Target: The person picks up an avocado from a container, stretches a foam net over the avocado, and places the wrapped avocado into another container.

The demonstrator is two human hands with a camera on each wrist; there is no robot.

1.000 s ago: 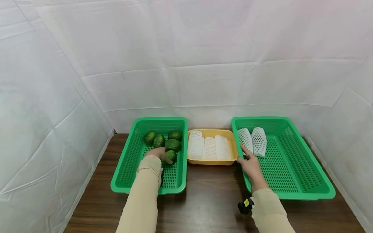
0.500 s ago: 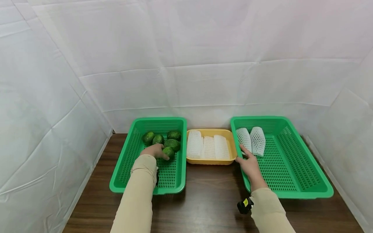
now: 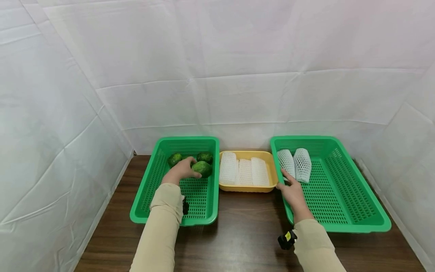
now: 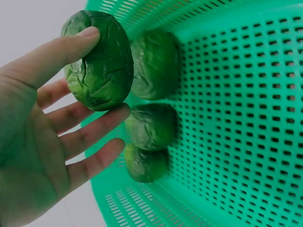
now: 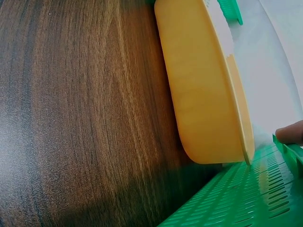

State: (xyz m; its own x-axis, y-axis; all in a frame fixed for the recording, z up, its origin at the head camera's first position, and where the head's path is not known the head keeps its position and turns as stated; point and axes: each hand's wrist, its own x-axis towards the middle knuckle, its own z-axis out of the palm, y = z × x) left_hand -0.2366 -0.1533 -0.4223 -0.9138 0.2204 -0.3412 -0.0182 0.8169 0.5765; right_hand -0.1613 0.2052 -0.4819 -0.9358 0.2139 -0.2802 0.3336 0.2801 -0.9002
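Observation:
My left hand (image 3: 181, 170) is over the left green basket (image 3: 136, 206). Between thumb and fingers it holds a wrinkled dark green avocado (image 4: 102, 66), lifted above the others. Below it in the left wrist view are more avocados (image 4: 150, 125) against the basket wall; the hand hides part of the group in the head view. My right hand (image 3: 293, 193) grips the left rim of the right green basket (image 3: 340, 227), and a fingertip (image 5: 289, 134) shows on that rim. Inside that basket, two pieces in white foam net (image 3: 302, 166) lie at the back left.
A yellow tray (image 3: 248, 189) with several white foam net sleeves (image 3: 244, 172) stands between the baskets, close to both. The brown wooden table (image 3: 244, 234) lies in front. White sheeting (image 3: 238, 102) encloses the back and sides.
The left hand has taken the avocado nearest the front of the group and raised it toward the back of the basket. The right hand stays on its rim.

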